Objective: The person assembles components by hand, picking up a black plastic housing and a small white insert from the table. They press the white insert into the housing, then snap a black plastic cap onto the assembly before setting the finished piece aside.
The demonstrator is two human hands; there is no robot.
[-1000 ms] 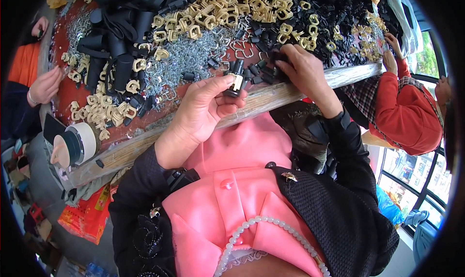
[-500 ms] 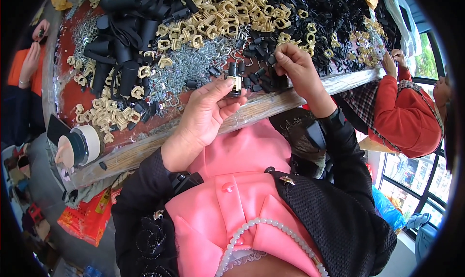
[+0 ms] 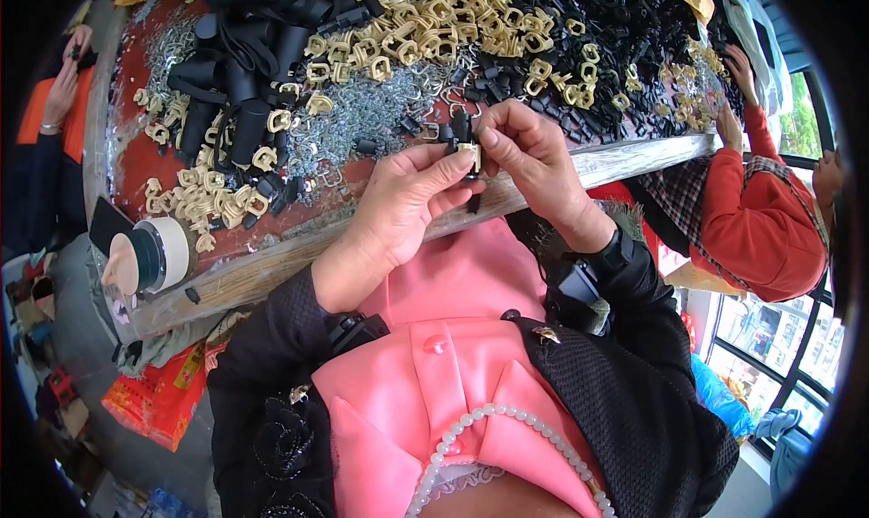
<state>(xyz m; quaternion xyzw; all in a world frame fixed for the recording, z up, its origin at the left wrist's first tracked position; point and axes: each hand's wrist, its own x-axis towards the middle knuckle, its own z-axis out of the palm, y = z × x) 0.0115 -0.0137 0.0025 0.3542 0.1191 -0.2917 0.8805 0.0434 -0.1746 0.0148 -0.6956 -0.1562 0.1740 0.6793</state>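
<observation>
Over the table's near edge, my left hand [image 3: 398,201] pinches a small black-and-cream plastic piece [image 3: 468,154] between thumb and fingers. A dark end of the piece sticks up above the thumb, and a dark bit shows below the fingers. My right hand [image 3: 536,160] is closed against the piece's right side, thumb and forefinger together; what lies between them is hidden. Just beyond the hands are a heap of small silver wire hooks [image 3: 348,115], loose small black plastic parts [image 3: 493,88] and a pile of cream plastic clips [image 3: 425,20].
Black tube-like rolls [image 3: 240,83] and more cream clips [image 3: 213,192] cover the table's left. A wide tape roll [image 3: 167,246] stands at the near left corner of the wooden edge [image 3: 317,251]. A person in red [image 3: 751,219] works at the right; another person's hand [image 3: 62,97] shows far left.
My right hand has come left from the black parts to meet the piece in my left hand. The left hand has shifted slightly right. The right-hand co-worker's hand has reached farther out.
</observation>
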